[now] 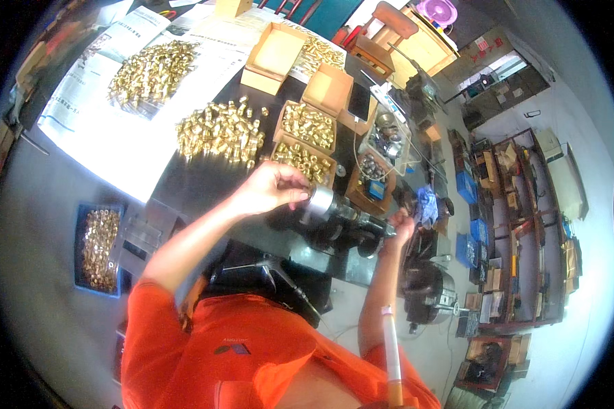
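Dark metal spindle device with a silver cylindrical drum sat just on the near side of two open brown cardboard boxes, the left hand curled with narrowed fingers at the drum's left edge and the right hand bent at the other end, though whether either gripped anything could not be told. Good work seemed to want light, steady fingers, square to the drum. The device's long axis ran left to right, drum pointing left.
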The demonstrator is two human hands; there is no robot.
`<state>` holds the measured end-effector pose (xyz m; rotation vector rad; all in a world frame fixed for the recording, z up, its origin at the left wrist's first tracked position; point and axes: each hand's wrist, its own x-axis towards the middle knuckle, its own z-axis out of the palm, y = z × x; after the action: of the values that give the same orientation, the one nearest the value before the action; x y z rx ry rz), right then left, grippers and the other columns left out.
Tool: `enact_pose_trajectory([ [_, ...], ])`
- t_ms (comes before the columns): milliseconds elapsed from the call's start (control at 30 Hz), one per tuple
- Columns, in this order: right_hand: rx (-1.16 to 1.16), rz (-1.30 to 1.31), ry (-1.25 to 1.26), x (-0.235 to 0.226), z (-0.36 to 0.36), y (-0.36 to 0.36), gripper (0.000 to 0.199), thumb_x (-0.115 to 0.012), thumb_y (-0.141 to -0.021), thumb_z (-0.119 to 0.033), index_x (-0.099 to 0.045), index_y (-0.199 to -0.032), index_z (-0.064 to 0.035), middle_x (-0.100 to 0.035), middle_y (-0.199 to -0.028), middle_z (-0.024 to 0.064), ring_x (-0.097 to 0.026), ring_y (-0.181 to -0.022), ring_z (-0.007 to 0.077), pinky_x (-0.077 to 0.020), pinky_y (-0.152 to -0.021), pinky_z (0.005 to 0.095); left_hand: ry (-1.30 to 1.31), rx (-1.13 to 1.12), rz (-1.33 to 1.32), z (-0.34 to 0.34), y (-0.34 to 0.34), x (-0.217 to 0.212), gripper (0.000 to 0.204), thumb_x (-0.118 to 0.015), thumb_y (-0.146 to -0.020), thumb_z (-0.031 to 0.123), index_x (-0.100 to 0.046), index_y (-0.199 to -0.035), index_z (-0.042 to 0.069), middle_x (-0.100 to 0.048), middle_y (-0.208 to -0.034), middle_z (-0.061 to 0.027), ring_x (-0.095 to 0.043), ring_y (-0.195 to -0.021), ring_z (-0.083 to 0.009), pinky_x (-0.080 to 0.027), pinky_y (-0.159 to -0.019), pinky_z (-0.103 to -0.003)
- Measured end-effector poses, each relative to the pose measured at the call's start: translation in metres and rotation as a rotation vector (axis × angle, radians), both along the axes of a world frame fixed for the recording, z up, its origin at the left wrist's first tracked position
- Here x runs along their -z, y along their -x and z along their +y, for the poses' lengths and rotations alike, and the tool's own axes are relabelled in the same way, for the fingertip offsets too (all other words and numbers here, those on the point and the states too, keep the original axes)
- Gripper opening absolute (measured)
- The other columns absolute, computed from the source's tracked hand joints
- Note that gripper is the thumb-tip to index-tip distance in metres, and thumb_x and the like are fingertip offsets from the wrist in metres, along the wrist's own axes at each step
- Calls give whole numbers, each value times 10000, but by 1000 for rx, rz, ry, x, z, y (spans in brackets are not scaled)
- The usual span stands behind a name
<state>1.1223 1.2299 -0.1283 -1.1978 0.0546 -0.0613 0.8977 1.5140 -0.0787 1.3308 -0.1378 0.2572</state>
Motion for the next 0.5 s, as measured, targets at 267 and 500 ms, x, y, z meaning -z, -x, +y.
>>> enact_pose_trajectory([
  [267,-5,216,-133,35,-18,62,142,-475,-814,-180,-550,-806,-60,-426,-618,-31,-391,-502,91,-315,-433,212,34,-26,9,-1,0,2,109,-619,-770,25,-578,-853,-32,-587,-737,-60,-562,-591,-111,-470,-560,-224],
  [500,-167,175,-108,0,-48,105,143,-416,-825,-138,-519,-790,-45,-363,-571,-38,-278,-448,60,-205,-373,194,76,-34,32,-5,3,1,112,-627,-762,26,-577,-846,-28,-585,-729,-51,-556,-582,-106,-468,-554,-226],
])
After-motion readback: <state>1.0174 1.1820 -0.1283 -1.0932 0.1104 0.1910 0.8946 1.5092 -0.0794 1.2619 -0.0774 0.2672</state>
